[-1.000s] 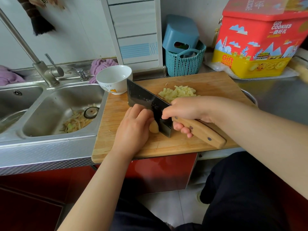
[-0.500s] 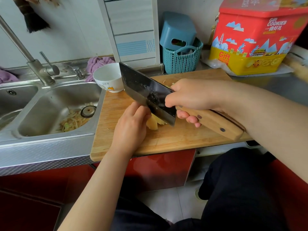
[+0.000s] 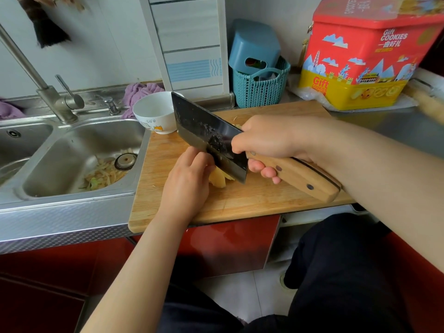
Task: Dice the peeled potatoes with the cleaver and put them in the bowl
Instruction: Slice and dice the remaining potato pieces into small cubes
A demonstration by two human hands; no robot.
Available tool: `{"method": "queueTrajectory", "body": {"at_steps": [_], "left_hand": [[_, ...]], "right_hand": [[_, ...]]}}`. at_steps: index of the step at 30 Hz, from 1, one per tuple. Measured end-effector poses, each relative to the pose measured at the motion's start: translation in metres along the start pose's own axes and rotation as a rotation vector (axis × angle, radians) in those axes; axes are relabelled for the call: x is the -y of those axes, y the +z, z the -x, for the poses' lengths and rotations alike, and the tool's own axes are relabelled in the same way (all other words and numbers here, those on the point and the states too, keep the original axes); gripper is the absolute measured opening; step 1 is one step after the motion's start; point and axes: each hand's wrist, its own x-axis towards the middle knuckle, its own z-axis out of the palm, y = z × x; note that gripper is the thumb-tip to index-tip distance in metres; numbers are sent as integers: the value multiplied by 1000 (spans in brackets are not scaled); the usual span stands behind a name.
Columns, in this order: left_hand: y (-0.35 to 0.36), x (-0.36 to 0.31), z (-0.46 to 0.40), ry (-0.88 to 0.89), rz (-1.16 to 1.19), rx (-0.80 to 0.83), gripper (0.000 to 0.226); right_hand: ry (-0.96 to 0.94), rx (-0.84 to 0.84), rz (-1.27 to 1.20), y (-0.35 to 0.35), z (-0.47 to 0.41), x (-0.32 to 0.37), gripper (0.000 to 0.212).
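The right hand [image 3: 262, 138] is wrapped tight around the wooden handle of the cleaver [image 3: 209, 135], index finger and thumb pinching up by the blade, which hangs tilted with its heel low over the work. The left hand [image 3: 187, 181] sits curled on the potato strips [image 3: 219, 179], fingers [image 3: 192, 157] bent over the far end and holding them bunched against the cutting board [image 3: 252, 200]. To make this cut clean, the person would do well to keep those fingertips tucked back, let the knuckles guide the flat of the blade, and bring the edge straight down across the strips in even steps. The potato pokes out just beyond the left fingers, directly under the blade's heel, on the side toward the right hand. The bowl [image 3: 153, 114] waits well past the left fingers at the board's far corner, beside the sink [image 3: 72, 145], looking empty from here. Risk, by the look of it: the edge sits very near those knuckles.
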Motion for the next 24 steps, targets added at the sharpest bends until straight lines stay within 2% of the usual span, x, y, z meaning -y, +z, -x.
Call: {"method": "queueTrajectory", "body": {"at_steps": [15,24], "left_hand": [[0,0,1,-17,-17,10,7],[0,0,2,-19,-15,1,9]], "right_hand": [[94,29,80,8,-12,3,33],[189,95,52,25,-20,-7,22]]}}
